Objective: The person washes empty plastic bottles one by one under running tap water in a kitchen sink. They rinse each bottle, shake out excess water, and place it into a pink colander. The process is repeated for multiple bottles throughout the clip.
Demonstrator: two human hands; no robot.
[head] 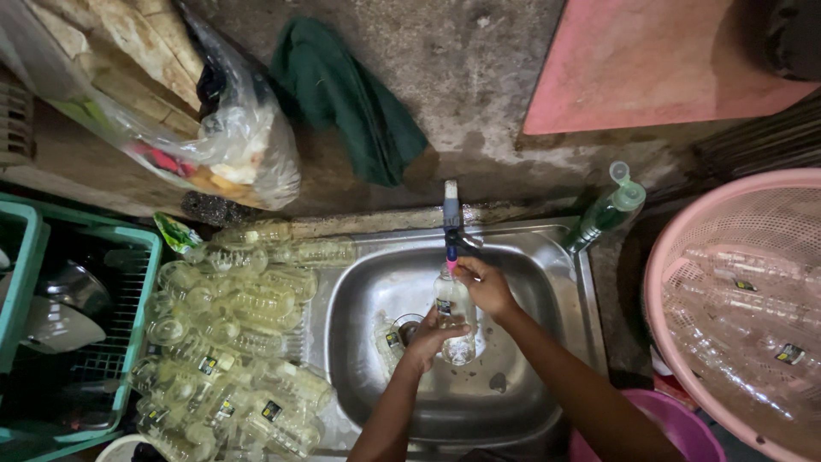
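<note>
Left hand [428,340] clamped round clear bottle [454,318], right hand [484,287] pinching neck under tap [451,224]; best keep mouth centred, bottle upright over sink [564,257].

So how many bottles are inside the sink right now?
2. One clear bottle is upright under the tap, held by the left hand and right hand. Another small bottle lies by the drain. More may be hidden.
</note>
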